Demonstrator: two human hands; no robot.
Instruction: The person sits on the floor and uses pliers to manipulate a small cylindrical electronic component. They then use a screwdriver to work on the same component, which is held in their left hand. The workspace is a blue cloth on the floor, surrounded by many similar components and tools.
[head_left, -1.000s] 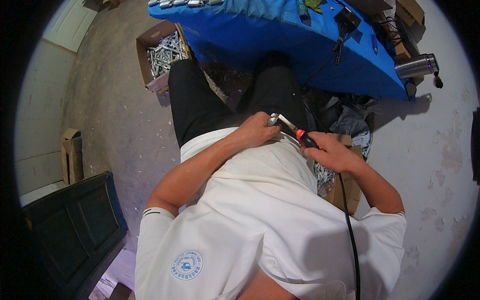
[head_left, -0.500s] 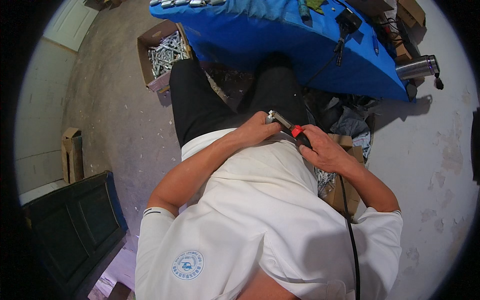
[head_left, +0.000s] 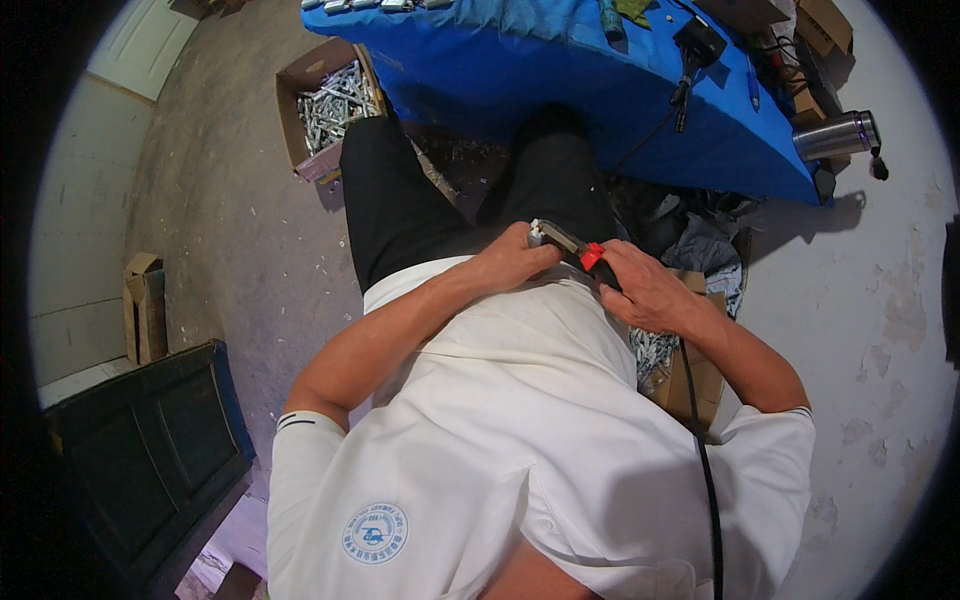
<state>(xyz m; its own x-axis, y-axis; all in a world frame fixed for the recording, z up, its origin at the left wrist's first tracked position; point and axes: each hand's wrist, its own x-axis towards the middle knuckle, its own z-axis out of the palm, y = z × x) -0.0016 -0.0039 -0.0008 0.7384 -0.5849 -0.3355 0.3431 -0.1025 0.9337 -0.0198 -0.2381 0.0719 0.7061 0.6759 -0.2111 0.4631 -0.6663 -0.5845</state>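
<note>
Over my lap, my left hand [head_left: 516, 258] is closed around a small silvery cylindrical part [head_left: 536, 238] with a bit of white at its top. My right hand [head_left: 650, 285] grips a corded hand tool [head_left: 592, 255] with a red and black handle and a flat metal head. The head of the tool meets the part at my left fingertips. A black cord [head_left: 707, 480] runs from below my right hand down past my shirt. My fingers cover much of the small part, so its full shape cannot be made out.
A cardboard box [head_left: 292, 110] of silvery metal parts stands on the floor ahead left. The blue-covered table [head_left: 470, 75] rises beyond my knees, with a steel flask [head_left: 836, 136] at its right end. Another carton [head_left: 706, 385] with similar parts sits by my right hip. A dark panel [head_left: 150, 455] is at left.
Both hands, with the tool and the part, have shifted very slightly left. The tool's head stays at the part, and both grips look the same.
</note>
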